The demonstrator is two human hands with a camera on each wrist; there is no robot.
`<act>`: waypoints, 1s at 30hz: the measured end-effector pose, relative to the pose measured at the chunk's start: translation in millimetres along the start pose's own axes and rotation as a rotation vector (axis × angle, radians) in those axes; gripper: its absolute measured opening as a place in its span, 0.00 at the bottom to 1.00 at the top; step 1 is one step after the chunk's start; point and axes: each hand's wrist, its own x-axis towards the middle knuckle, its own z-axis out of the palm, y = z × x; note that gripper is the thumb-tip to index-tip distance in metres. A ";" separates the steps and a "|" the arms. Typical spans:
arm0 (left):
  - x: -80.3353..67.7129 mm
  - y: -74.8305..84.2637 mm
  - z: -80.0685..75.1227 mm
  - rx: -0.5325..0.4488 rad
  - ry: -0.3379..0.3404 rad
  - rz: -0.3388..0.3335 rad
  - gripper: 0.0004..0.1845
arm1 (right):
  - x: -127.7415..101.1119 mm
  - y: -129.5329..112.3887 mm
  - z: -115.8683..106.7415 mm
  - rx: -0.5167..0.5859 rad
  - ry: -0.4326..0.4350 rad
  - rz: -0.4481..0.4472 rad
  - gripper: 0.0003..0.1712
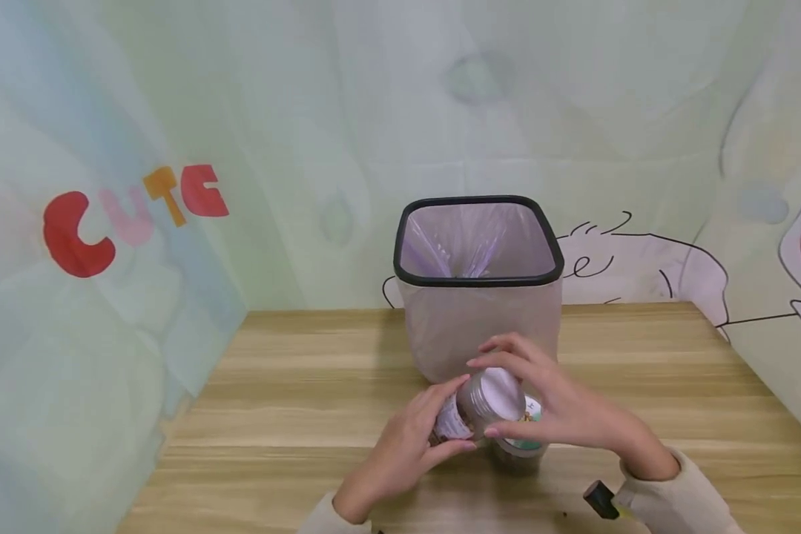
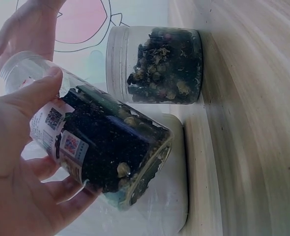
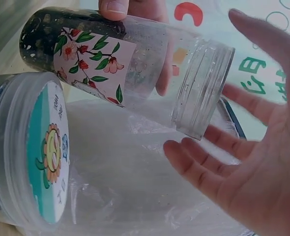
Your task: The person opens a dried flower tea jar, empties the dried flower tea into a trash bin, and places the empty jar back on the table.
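While left hand (image 1: 407, 437) grips jar (image 1: 470, 411), right hand (image 1: 561, 404) seemingly hovers.

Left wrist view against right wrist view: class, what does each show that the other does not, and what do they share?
Only the left wrist view shows the QR codes on the tilted jar and the dried contents of the standing jar. Only the right wrist view shows the tilted jar's flower label, its capless threaded mouth and the standing jar's lid. Both show both jars, the left hand gripping the tilted one, and the right hand.

second jar (image 1: 521, 445) mostly hidden behind right hand (image 1: 561, 408)
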 end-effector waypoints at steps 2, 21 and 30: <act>-2.0 1.3 0.8 -0.005 -0.003 -0.013 0.43 | -1.7 -1.0 1.0 -0.001 -0.008 0.053 0.38; 2.6 7.2 -4.5 -0.009 -0.022 -0.014 0.43 | -3.0 -2.7 -8.2 0.077 -0.124 -0.008 0.44; 2.7 8.0 -8.1 -0.018 -0.030 -0.029 0.43 | -1.5 -8.2 -9.9 0.014 -0.098 0.136 0.40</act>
